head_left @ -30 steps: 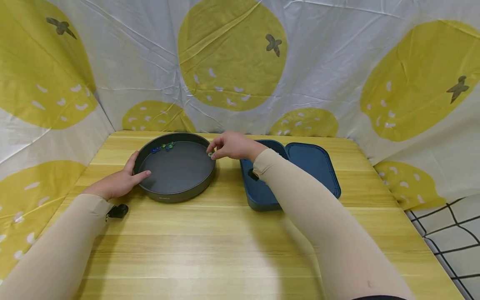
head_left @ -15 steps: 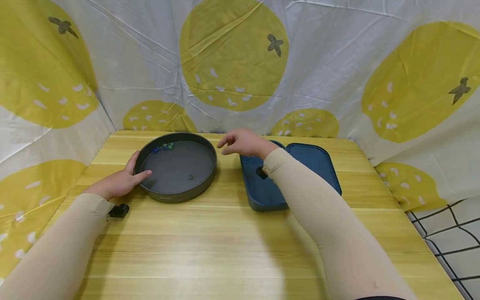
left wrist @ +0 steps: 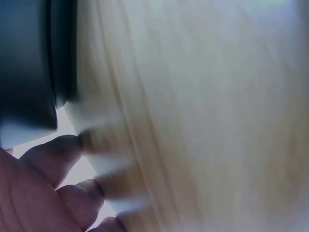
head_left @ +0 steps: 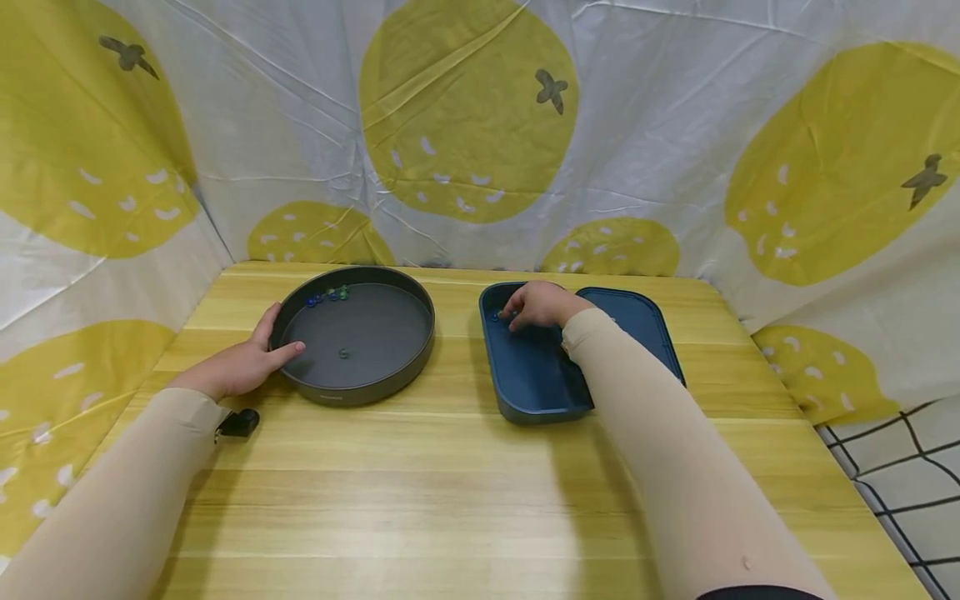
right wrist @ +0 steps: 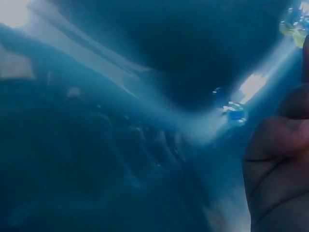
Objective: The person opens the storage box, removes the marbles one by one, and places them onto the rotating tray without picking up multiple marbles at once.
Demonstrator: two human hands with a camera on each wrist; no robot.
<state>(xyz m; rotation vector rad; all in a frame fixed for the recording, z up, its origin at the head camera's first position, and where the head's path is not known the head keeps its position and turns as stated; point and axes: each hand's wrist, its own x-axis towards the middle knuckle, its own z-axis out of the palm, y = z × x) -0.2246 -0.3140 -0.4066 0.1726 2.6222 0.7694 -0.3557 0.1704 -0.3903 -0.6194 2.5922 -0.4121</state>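
Observation:
A dark grey round pan [head_left: 358, 337] stands at the left of the table. My left hand [head_left: 240, 367] grips its left side, thumb over the rim and fingers along the outer wall. Several blue and green glass marbles [head_left: 332, 295] lie at the pan's far left edge, and a single greenish marble [head_left: 343, 353] sits on its floor nearer the front. Inside the deep blue rectangular box [head_left: 534, 387], my right hand [head_left: 543, 305] reaches into the far left corner, thumb and forefinger apart. Close to its fingertips are a blue marble [right wrist: 236, 114] and a yellowish clear marble [right wrist: 298, 36].
Right of the box, partly behind my right forearm, lies a flat blue tray-like piece [head_left: 637, 321]. A white and yellow patterned curtain [head_left: 465, 108] hangs along the table's back and sides. A black wire grid [head_left: 900, 483] is at the far right.
My right hand let a marble go into the pan, then moved right into the blue box. That marble rolled left across the pan floor. My left hand stays on the pan.

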